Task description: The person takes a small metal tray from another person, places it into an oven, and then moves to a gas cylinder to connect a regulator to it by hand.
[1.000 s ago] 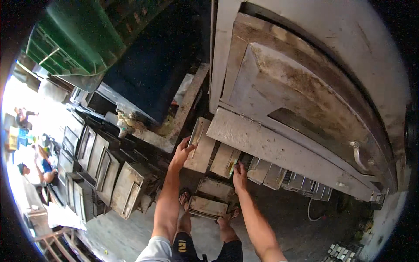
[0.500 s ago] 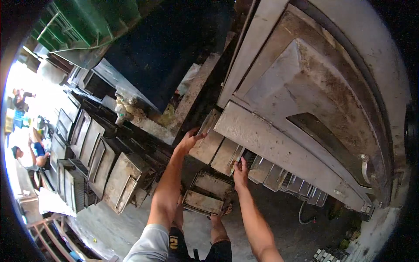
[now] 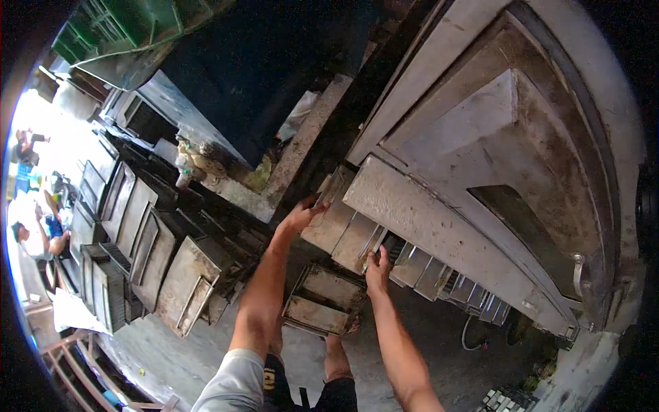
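A worn, grimy metal tray (image 3: pixel 331 230) juts from beneath the ledge of a large metal cabinet. My left hand (image 3: pixel 301 215) grips the tray's left end, thumb and fingers around its edge. At the near edge, farther right, my right hand (image 3: pixel 377 270) is closed on the same metalwork, its fingertips partly hidden. More metal trays with upright dividers (image 3: pixel 432 269) stand in a row to the right under the ledge. Below, between my hands and near my feet, rests a rusty rectangular metal box (image 3: pixel 322 312) with a bar across it.
The cabinet's ledge (image 3: pixel 439 216) and angled door (image 3: pixel 473 144) fill the right side. Stacked metal boxes (image 3: pixel 189 288) line the left. A concrete curb (image 3: pixel 302 151) lies ahead. A hose (image 3: pixel 470 336) is on the floor at right. Another person (image 3: pixel 41 233) is far left.
The view has shifted slightly, with the cabinet appearing a little farther right. Both hands keep their places on the tray, which shows no clear movement.
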Demonstrator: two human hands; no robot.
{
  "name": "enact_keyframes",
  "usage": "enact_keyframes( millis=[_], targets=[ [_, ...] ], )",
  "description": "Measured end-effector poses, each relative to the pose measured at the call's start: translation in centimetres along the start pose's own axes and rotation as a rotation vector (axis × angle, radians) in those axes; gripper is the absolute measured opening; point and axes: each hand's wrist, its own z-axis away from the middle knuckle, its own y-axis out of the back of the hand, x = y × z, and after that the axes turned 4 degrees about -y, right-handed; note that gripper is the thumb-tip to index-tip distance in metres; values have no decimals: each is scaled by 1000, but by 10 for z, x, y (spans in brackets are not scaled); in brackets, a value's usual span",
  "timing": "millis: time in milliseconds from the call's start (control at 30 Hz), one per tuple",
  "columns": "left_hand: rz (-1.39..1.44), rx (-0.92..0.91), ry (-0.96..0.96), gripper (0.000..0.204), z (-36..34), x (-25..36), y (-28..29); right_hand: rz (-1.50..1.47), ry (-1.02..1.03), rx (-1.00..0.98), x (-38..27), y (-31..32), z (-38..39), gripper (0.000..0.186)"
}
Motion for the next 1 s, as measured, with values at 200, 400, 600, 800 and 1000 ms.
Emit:
enact_keyframes(
  millis=[200,400,600,800,1000],
  targets=[
    [-29,-88,13,72,-4,-3,1,137,-8,45,-4,-3,3,42],
    [-60,-65,-30,68,-1,2,0,75,-94,-10,-10,-4,9,46],
    [-88,3,-71,64,4,6,-2,136,-21,6,-5,-4,4,47],
    [-267,341,-68,51,17,5,-6,-9,111,34,31,1,7,39],
    [-225,725,-256,41,58,-2,-23,341,174,-91,93,57,113,22]
  ],
)
